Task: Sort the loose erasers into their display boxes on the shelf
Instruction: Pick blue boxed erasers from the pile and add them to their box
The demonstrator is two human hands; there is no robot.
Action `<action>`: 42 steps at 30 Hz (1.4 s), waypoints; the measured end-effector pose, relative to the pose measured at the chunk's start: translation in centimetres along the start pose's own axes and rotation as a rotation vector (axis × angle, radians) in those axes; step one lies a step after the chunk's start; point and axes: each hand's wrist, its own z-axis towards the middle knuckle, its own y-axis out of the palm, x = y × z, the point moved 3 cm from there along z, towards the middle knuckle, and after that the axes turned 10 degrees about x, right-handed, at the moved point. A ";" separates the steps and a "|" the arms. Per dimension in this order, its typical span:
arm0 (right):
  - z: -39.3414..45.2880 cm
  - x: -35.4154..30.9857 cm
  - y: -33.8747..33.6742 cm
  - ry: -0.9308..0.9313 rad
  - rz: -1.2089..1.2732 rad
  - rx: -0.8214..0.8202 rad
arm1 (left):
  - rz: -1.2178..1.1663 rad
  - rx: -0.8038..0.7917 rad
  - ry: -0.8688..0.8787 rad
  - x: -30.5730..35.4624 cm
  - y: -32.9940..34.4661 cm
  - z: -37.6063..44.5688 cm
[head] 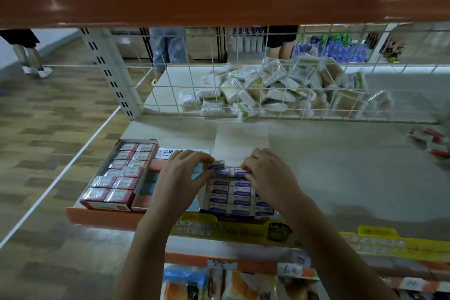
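Head view, shelf level. The left hand [181,178] pinches a blue-and-white eraser [216,165] between thumb and fingertips, held tilted just above the far end of the blue display box [233,196]. The right hand [266,175] curls its fingers onto a second eraser [239,172] lying at the box's back row, just beside the pinched one. Rows of matching erasers fill the box. A red display box [117,175] of red erasers stands to the left; loose red erasers [429,140] lie far right on the shelf [341,165]
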 end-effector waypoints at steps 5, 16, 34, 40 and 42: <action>-0.1 -0.2 0.1 0.057 -0.011 0.018 | -0.013 -0.045 0.032 0.4 0.5 0.8; -2.8 4.2 -2.8 0.328 0.031 0.121 | -0.053 -0.187 0.127 4.9 5.3 2.2; -3.4 5.6 -2.6 0.336 0.116 0.072 | 0.133 -0.260 0.098 5.7 7.9 1.4; -3.5 5.6 -2.7 0.331 0.138 0.066 | 0.215 -0.247 0.097 6.5 7.8 1.3; -3.5 5.5 -2.7 0.331 0.155 0.065 | 0.239 -0.251 0.097 6.8 7.8 1.4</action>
